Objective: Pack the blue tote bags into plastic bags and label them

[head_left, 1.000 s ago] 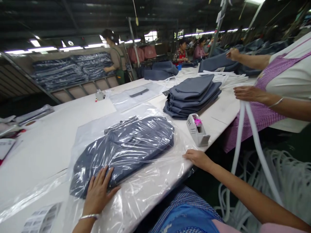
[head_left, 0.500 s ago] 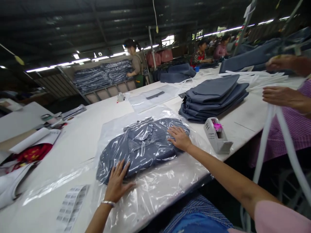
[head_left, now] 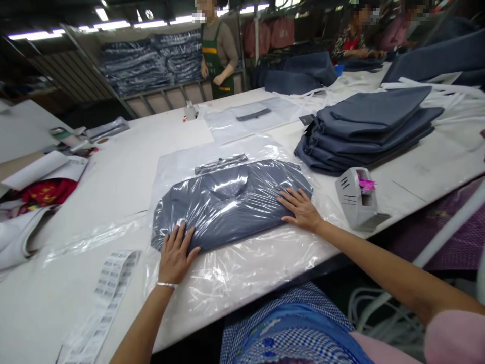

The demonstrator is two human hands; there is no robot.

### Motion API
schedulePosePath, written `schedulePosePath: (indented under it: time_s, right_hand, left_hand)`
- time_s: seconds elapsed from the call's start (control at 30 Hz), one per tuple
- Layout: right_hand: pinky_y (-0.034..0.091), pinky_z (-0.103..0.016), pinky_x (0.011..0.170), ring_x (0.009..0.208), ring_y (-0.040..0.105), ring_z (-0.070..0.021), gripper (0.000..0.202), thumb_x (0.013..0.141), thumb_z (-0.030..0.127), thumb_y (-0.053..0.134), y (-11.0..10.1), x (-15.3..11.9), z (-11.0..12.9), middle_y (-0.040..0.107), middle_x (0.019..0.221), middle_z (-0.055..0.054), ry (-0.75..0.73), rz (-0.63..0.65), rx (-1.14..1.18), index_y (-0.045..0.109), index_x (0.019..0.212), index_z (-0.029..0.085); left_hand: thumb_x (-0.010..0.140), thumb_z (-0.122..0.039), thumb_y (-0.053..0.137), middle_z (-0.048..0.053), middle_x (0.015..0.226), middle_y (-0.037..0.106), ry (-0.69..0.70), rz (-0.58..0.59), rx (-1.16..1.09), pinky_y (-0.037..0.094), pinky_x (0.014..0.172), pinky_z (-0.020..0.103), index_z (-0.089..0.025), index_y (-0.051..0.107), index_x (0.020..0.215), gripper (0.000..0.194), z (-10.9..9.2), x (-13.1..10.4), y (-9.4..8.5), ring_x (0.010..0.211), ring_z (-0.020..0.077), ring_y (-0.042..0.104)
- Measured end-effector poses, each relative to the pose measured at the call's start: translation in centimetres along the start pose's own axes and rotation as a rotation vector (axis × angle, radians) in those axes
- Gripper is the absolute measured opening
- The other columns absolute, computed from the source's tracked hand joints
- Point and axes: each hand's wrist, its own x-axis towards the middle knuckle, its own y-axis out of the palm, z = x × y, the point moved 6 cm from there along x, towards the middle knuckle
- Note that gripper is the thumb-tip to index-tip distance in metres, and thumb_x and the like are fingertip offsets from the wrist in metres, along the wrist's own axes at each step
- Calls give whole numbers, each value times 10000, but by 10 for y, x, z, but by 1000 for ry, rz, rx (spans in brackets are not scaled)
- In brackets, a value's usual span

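Note:
A folded dark blue-grey fabric item lies inside a clear plastic bag on the white table. My left hand rests flat on the bag at the item's lower left corner, fingers spread. At the item's right end, my right hand presses on the plastic with its fingers apart. A dark strip shows under the plastic just above the item. Neither hand grips anything.
A stack of blue-grey pieces and a tape dispenser stand to the right. A label strip lies at the left front. Another plastic bag lies farther back. A person in a green apron stands behind the table.
The view has shifted. The plastic over the item looks flatter and tighter, and my hands have moved slightly outward. The co-worker's hands at the right have left the view; the standing person has turned.

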Motion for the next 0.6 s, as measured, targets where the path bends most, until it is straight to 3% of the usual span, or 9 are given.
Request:
schedulePosePath:
  time_s: [0.17, 0.4, 0.5, 0.6]
  right_hand:
    - [127, -553, 1165, 1443, 222, -328, 688, 917, 597, 474, 6, -2, -1, 344, 1553, -80, 5, 9, 15, 360, 1491, 235]
    - [111, -596, 1161, 1456, 194, -335, 632, 950, 487, 481, -6, -9, 6, 290, 1574, -104, -18, 1, 29, 331, 1503, 221]
    - [102, -606, 1164, 1467, 170, -326, 589, 957, 407, 495, -25, -29, 32, 279, 1578, -106, -14, -13, 55, 342, 1497, 228]
    - [102, -606, 1171, 1464, 181, -328, 639, 929, 478, 530, -44, -58, 85, 309, 1565, -114, -105, 6, 144, 363, 1486, 213]
  left_hand:
    - [823, -644, 550, 123, 1600, 209, 18, 21, 11, 137, 1182, 566, -247, 257, 1516, 850, -3, -2, 2, 1455, 350, 221]
    - [827, -625, 553, 133, 1599, 210, 11, 50, 24, 119, 1178, 562, -230, 273, 1510, 837, -7, 1, -1, 1462, 346, 199]
    - [818, -637, 551, 134, 1599, 210, 2, 65, 2, 107, 1179, 558, -226, 272, 1510, 852, -7, 2, -2, 1464, 346, 190]
    - [811, -647, 547, 131, 1598, 217, -6, 71, -15, 96, 1182, 552, -224, 281, 1507, 858, -7, 2, -2, 1465, 346, 186]
